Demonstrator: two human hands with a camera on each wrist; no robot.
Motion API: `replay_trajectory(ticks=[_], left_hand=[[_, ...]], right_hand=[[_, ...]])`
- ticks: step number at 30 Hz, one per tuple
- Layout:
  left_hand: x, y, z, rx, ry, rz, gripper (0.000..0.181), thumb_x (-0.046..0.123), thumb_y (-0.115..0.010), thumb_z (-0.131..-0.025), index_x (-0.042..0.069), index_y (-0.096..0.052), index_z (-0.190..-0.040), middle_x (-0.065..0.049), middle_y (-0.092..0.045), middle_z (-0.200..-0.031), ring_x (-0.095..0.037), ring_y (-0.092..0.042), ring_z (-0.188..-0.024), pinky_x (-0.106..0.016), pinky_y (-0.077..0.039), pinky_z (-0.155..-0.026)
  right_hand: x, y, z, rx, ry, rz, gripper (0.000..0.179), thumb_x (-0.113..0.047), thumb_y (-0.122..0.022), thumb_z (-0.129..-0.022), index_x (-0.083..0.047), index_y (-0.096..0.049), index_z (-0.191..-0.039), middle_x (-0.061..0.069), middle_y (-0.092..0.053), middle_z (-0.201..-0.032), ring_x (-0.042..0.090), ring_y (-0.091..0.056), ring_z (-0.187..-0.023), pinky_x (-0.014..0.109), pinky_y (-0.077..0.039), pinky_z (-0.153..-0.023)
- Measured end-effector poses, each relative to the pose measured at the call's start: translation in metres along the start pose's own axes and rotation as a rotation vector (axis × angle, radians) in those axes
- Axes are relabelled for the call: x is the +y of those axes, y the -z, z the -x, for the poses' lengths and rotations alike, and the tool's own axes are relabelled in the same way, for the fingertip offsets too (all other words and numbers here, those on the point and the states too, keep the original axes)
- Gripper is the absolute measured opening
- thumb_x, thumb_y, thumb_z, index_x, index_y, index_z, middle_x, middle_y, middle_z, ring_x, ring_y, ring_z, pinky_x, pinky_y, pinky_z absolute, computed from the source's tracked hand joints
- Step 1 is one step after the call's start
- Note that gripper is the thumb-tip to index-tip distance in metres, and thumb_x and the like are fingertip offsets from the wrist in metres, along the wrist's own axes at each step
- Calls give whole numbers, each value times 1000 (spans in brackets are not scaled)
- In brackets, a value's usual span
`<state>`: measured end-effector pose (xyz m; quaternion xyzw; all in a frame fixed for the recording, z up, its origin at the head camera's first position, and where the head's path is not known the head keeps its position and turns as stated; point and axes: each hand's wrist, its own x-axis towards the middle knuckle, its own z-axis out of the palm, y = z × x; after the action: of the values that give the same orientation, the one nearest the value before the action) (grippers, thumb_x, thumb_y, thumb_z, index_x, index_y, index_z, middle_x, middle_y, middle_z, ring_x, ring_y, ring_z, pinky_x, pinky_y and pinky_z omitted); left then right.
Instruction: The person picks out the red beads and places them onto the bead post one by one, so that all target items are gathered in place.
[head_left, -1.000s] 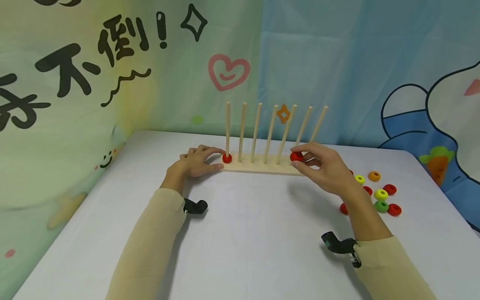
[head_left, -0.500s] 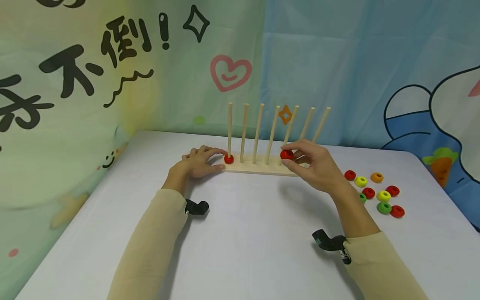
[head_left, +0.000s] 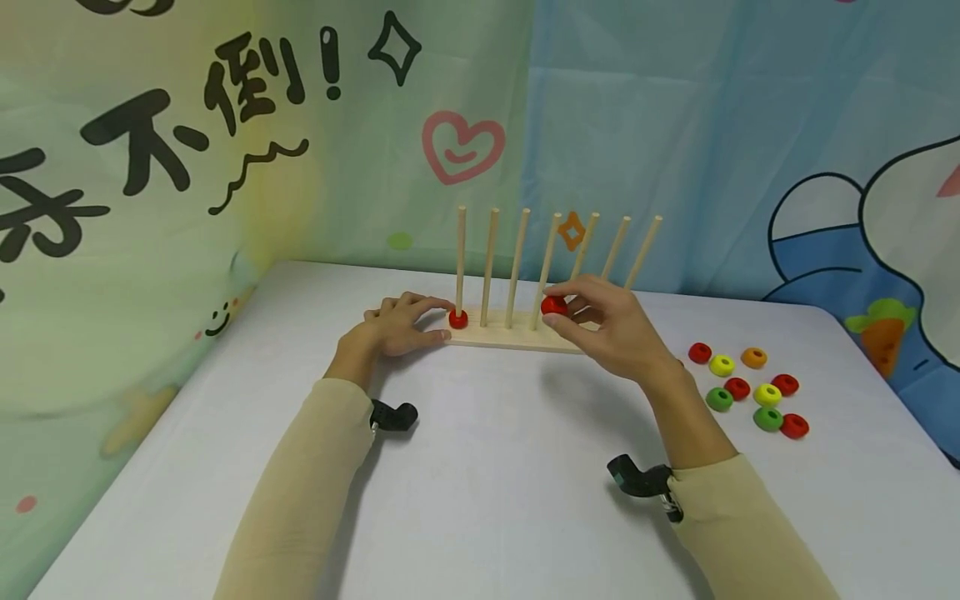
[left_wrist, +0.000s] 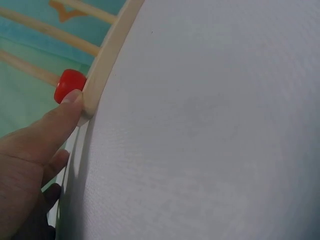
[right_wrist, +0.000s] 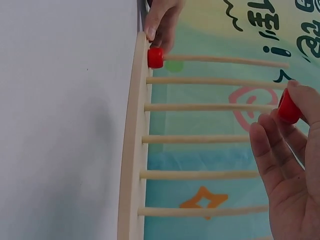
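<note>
A light wooden peg rack (head_left: pixel 495 335) with several upright pegs stands on the table. One red bead (head_left: pixel 458 319) sits at the foot of its leftmost peg. My left hand (head_left: pixel 401 325) holds the rack's left end, the thumb at the front corner and the index finger reaching behind that bead. Between thumb and index finger of my right hand (head_left: pixel 611 325) is a second red bead (right_wrist: pixel 288 108), raised off the base. In the head view it overlaps the fourth peg; in the right wrist view it lies close to the tips of the second and third pegs.
Loose beads lie scattered on the table at the right: red (head_left: pixel 794 427), yellow (head_left: pixel 767 394), green (head_left: pixel 719 399) and orange (head_left: pixel 754 357). A printed curtain (head_left: pixel 637 125) hangs behind the table. Black wrist mounts (head_left: pixel 637 477) stick out from both sleeves.
My right hand has moved left along the rack with the red bead, from the right-hand pegs to the fourth peg. More loose beads show behind it. The left hand stays on the rack's end.
</note>
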<state>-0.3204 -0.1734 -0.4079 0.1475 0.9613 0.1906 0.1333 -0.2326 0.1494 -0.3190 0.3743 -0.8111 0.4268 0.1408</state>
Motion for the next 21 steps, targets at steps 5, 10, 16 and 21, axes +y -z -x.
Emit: replay_trajectory(ticks=[5,10,16,21], left_hand=[[0,0,2,-2,-5,6,63,69,-52,-89,49,-37,-146,-4,-25,-157,-37,-26,-134,-62,-26,-99],[-1,0,1,-4,-6,4,63,70,-52,-89,50,-36,-146,-3,-25,-157,-36,-26,-134,-60,-26,-98],[-2,0,1,-1,-1,-1,63,70,-52,-89,50,-36,-146,-3,-24,-158,-36,-26,-134,-61,-26,-99],[-2,1,1,0,-4,-1,63,70,-51,-89,50,-36,-146,-3,-24,-158,-36,-27,-134,-61,-26,-98]], right_hand=[[-6,-4,-7,0,-15,12,31,5,-72,-86,2,-66,-116,13,-67,-101,25,-68,-85,30,-56,-77],[-12,-8,-15,-6,-14,20,32,3,-72,-86,3,-65,-117,15,-67,-105,26,-68,-86,32,-56,-79],[-13,-14,-28,-10,-6,-13,31,3,-71,-87,3,-65,-118,15,-66,-104,26,-66,-85,37,-56,-79],[-14,-19,-37,-13,13,-61,31,5,-72,-86,4,-65,-117,17,-66,-105,28,-66,-83,40,-56,-78]])
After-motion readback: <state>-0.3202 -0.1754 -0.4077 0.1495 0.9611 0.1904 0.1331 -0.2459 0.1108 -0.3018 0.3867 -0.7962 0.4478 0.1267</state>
